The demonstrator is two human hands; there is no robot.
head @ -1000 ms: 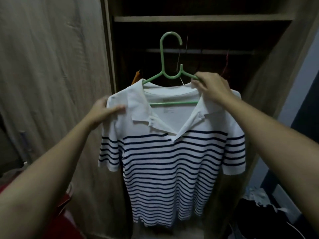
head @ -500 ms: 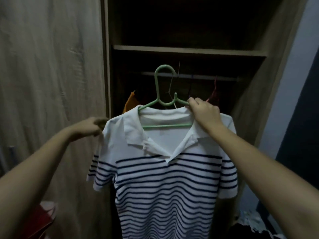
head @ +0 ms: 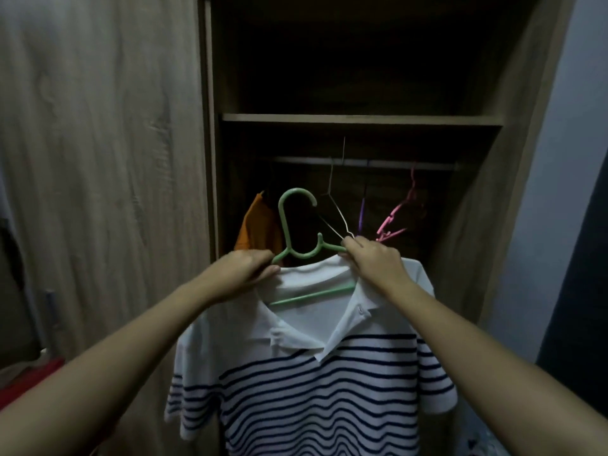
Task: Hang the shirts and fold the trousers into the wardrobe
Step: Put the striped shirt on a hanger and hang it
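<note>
A white polo shirt [head: 316, 383] with navy stripes hangs on a green plastic hanger [head: 297, 225] in front of the open wardrobe. My left hand [head: 243, 274] grips the hanger's left arm together with the shirt's collar. On the other side, my right hand [head: 375, 261] grips the right arm and the shirt's shoulder. The hanger's hook points up, below the wardrobe's rail [head: 362, 162] and not touching it.
On the rail hang an orange garment [head: 255, 225], a bare wire hanger [head: 335, 205], a purple hanger [head: 362, 215] and a pink hanger [head: 399, 215]. A shelf [head: 362, 119] runs above the rail. The wooden door [head: 98, 159] stands left; red cloth [head: 29, 383] lies low left.
My left hand left the shirt's left sleeve and now grips the hanger near the collar. The view tilted up, showing more of the rail and the shelf.
</note>
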